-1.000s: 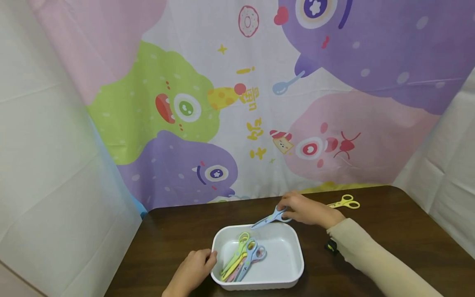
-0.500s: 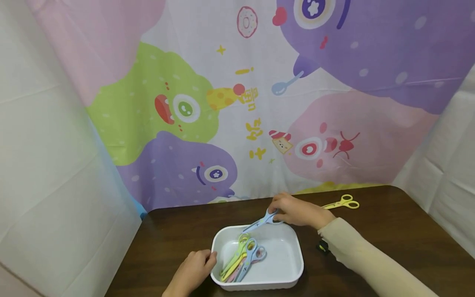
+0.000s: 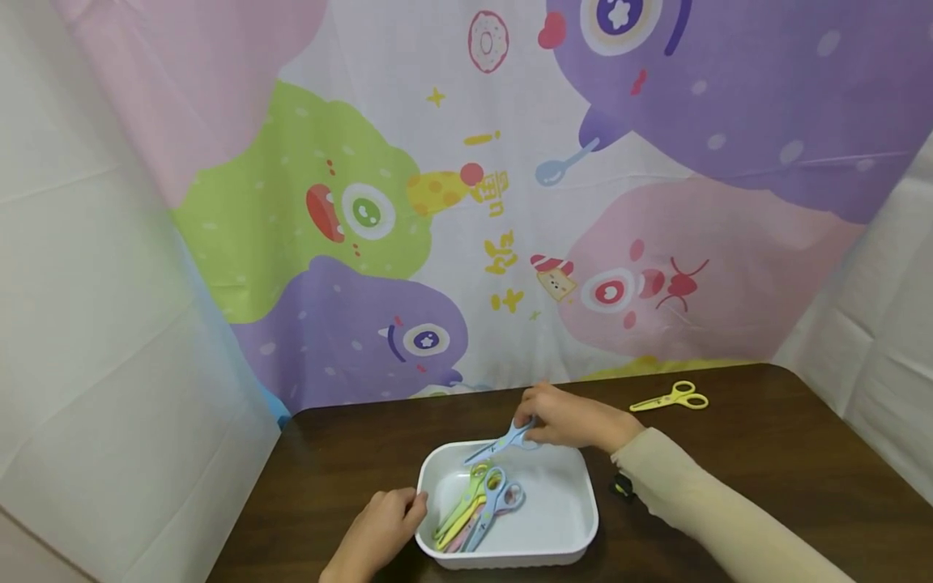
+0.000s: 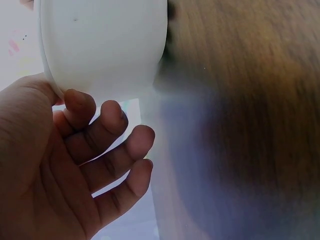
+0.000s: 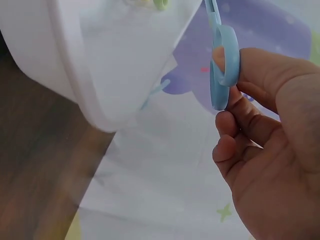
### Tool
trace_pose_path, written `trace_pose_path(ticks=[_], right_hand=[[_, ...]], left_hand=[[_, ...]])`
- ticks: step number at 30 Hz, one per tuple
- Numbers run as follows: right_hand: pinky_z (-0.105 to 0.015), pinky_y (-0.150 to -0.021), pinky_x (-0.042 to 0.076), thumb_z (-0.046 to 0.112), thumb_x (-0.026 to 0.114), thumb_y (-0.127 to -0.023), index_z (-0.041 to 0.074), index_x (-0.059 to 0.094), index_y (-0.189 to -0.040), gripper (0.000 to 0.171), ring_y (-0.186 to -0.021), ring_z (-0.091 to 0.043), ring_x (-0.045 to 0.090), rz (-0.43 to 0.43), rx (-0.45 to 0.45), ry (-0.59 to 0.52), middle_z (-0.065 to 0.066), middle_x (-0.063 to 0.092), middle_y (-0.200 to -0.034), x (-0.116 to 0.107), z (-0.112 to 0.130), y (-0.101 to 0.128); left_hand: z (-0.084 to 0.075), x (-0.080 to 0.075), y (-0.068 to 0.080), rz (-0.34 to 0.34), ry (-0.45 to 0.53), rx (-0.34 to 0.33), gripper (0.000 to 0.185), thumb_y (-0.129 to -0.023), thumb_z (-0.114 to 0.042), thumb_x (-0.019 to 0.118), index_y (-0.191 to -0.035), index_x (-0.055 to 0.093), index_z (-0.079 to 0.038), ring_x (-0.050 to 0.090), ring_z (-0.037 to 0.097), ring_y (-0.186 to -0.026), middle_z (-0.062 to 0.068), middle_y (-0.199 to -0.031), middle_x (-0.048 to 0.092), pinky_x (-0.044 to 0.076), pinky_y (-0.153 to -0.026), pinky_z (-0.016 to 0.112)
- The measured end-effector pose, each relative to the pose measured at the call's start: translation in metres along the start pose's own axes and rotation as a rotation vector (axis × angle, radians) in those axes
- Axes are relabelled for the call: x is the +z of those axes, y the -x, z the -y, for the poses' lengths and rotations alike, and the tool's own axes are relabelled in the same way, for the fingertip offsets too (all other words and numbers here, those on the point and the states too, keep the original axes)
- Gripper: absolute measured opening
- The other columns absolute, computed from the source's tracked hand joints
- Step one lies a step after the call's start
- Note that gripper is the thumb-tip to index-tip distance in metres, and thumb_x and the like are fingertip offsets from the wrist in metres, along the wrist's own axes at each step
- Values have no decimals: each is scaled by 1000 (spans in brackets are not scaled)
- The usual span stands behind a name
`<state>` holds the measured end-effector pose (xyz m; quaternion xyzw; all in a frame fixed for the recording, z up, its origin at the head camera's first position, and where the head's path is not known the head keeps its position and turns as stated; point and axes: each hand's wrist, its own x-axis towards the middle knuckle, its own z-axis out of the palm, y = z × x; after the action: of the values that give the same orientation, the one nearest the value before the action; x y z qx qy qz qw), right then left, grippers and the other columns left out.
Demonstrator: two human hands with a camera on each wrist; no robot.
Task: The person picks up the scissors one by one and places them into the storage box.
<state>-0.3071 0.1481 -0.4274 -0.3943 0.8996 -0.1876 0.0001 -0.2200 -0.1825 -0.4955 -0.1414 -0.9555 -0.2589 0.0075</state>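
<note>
Head view: blue scissors (image 3: 501, 444) moved over tray (image 3: 576, 534).

I count one white tray (image 3: 576, 518), one brown table (image 3: 765, 461). Scissors: one blue pair (image 3: 503, 441) held above tray, one yellow pair (image 3: 670, 399) on table, about four pairs piled in tray (image 3: 477, 506), overlap blurs exact count. Two hands.
</note>
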Motion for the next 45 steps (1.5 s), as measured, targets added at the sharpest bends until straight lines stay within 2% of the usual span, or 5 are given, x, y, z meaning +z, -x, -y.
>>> trace_pose_path(ticks=[5,12,23,37,45], right_hand=[[-30,-87,49,15,77,-92,12,79,-101,10,-98,-12,50,18,-24,4,4,66,-97,6,2,-4],[-29,-90,49,16,77,-92,13,79,-102,11,-100,-11,52,32,-52,5,6,68,-100,10,9,-9],[-25,-87,49,16,77,-92,13,79,-106,14,-98,-9,49,65,-38,-15,6,67,-100,17,20,-18],[-24,-88,47,15,78,-91,14,79,-104,13,-98,-9,49,107,-34,-3,5,67,-100,28,28,-26],[-23,-89,47,15,77,-92,15,79,-105,13,-99,-9,50,124,-67,13,5,67,-100,34,30,-30]], left_hand=[[0,1,1,-5,-3,2,39,-102,-30,57,-65,50,-21,38,5,-55,-11,-59,38,35,-53,26],[0,1,0,-20,-8,7,39,-102,-30,57,-65,50,-21,38,5,-55,-11,-59,39,35,-52,25],[0,0,0,-26,-11,13,39,-102,-29,58,-65,49,-21,38,4,-54,-12,-59,38,34,-51,25],[0,0,-1,-24,1,20,40,-102,-29,57,-64,48,-20,36,3,-53,-12,-58,37,32,-50,24],[0,0,0,-14,9,13,41,-103,-28,57,-64,47,-19,35,4,-53,-11,-58,37,32,-50,24]])
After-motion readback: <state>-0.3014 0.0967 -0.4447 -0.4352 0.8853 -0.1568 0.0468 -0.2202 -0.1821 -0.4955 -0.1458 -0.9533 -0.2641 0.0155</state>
